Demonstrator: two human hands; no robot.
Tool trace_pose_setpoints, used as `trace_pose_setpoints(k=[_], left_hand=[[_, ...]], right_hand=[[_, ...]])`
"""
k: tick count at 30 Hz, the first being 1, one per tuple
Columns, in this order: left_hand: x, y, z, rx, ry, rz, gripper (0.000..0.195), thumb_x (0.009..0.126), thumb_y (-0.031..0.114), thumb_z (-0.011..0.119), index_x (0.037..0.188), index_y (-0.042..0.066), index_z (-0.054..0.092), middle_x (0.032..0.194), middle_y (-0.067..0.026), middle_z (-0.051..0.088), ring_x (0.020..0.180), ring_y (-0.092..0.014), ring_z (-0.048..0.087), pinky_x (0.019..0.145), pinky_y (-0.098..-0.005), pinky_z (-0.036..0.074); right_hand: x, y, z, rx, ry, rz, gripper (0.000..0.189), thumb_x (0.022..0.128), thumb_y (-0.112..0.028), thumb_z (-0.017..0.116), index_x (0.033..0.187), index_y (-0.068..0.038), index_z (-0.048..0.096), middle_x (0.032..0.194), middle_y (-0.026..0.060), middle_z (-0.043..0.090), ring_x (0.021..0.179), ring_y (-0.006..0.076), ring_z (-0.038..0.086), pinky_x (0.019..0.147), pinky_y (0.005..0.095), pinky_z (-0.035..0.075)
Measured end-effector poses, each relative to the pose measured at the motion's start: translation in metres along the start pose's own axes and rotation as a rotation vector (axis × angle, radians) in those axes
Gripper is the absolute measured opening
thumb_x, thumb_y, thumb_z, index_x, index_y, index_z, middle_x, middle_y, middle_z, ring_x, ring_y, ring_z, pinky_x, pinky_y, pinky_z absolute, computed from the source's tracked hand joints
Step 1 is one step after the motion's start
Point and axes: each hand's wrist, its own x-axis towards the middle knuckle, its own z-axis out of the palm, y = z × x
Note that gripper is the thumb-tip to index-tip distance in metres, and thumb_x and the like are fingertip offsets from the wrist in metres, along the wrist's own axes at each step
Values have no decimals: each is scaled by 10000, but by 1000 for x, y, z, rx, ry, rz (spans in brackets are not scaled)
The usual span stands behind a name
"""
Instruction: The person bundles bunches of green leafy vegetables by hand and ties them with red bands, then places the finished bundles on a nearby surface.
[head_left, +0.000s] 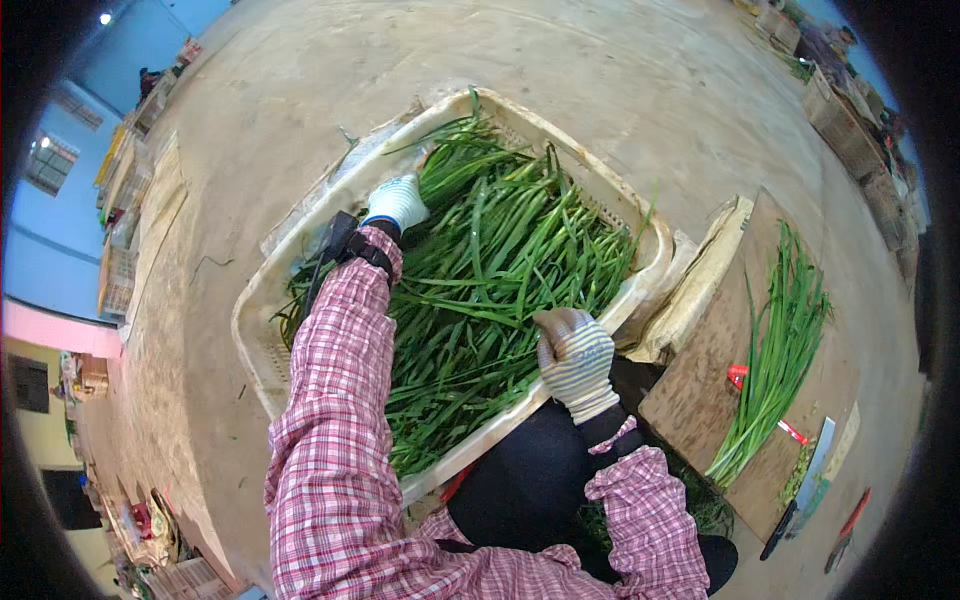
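Observation:
A white plastic crate (600, 176) stands before me, heaped with long green leafy stalks (487, 262) that look like garlic chives. My left hand (399, 202), in a white striped work glove, reaches into the crate against the far left part of the heap. Its fingers are mostly hidden among the leaves. Over the near right rim is my right hand (576, 360), in a striped glove with a darker fingertip coating. Its fingers are curled and their tips touch leaves; whether they pinch any is not clear.
To my right, a wooden board (690, 397) bears a bunch of green stalks (780, 352), red-and-white ties (792, 433) and a long knife (814, 461). A red-handled tool (849, 529) lies on the floor beyond. Crates (847, 127) line the far right.

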Motion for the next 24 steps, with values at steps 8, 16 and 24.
trace_pose_setpoints(k=[8,16,24], left_hand=[[-107,67,3,326,183,27,656,896,81,599,1504,46,354,1062,-234,656,963,-330,676,779,-479,547],[-201,97,56,-40,182,293,799,845,116,605,1569,169,269,1527,-298,367,1397,-485,366,1092,-593,335],[-171,66,-130,-288,236,541,267,915,273,671,1133,136,740,904,-134,750,833,-278,727,800,-400,563]], right_hand=[[0,3,4,-63,38,-46,251,766,-85,699,1016,-95,688,951,149,684,856,360,662,765,467,553],[0,6,5,-94,55,-48,201,760,-77,691,960,-86,701,941,148,698,857,357,662,777,461,545],[-3,10,6,-28,29,-21,257,755,-103,697,1009,-92,663,939,126,658,899,347,638,791,462,521]])
